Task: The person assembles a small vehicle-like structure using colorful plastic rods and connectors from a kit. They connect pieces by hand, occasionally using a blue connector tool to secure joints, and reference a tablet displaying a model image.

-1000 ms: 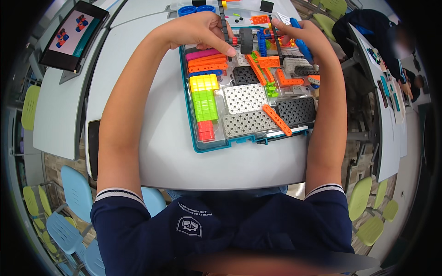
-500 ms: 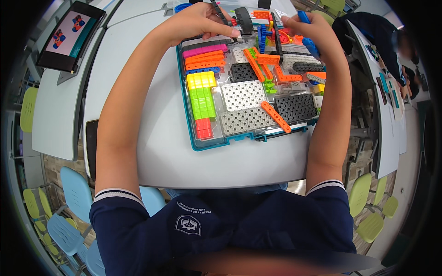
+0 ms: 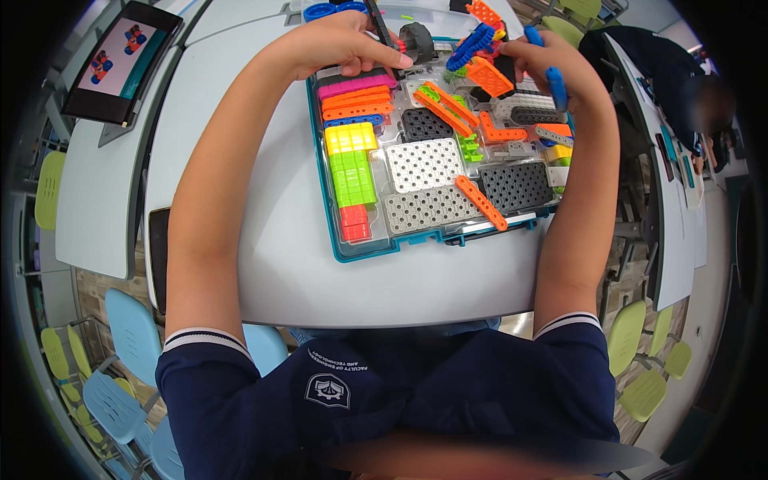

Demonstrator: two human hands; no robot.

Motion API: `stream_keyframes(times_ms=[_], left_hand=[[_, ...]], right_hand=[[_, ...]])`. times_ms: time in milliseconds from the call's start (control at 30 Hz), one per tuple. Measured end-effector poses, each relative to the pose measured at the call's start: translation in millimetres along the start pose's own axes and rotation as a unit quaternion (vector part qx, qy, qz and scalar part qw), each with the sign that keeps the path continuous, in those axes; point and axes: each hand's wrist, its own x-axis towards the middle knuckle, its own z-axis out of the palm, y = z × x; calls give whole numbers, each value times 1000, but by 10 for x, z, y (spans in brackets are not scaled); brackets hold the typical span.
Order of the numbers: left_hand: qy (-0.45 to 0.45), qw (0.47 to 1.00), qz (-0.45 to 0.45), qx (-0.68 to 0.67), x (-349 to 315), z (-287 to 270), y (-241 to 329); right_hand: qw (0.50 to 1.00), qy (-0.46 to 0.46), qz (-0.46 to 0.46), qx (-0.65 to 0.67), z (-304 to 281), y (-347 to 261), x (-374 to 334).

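Black plastic beam (image 3: 378,22) bearing a dark ridged wheel (image 3: 417,43) is clamped by the left hand (image 3: 352,46) at twelve o'clock. At one o'clock, a blue-geared, orange-plated plastic assembly (image 3: 486,74) is clamped in the right hand's (image 3: 558,61) grip.

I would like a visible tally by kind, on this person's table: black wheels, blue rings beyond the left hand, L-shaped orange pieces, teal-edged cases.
Black wheel: 1
Blue rings: 2
L-shaped orange piece: 1
Teal-edged case: 1
Total: 5
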Motion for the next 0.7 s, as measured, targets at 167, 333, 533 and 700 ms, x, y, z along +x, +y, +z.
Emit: stream_keyframes(times_ms=[167,333,533,700], left_hand=[[1,998,-51,24,-56,-18,85],[-3,996,-78,30,-93,-24,154],[131,946,-76,285,-210,-74,288],[285,833,146,452,-179,107,451]], right_hand=[[998,52,-26,22,-188,29,-137],[994,108,3,37,-370,50,-288],[983,160,-22,85,-624,162,-436],[979,188,-27,76,-785,232,-512]])
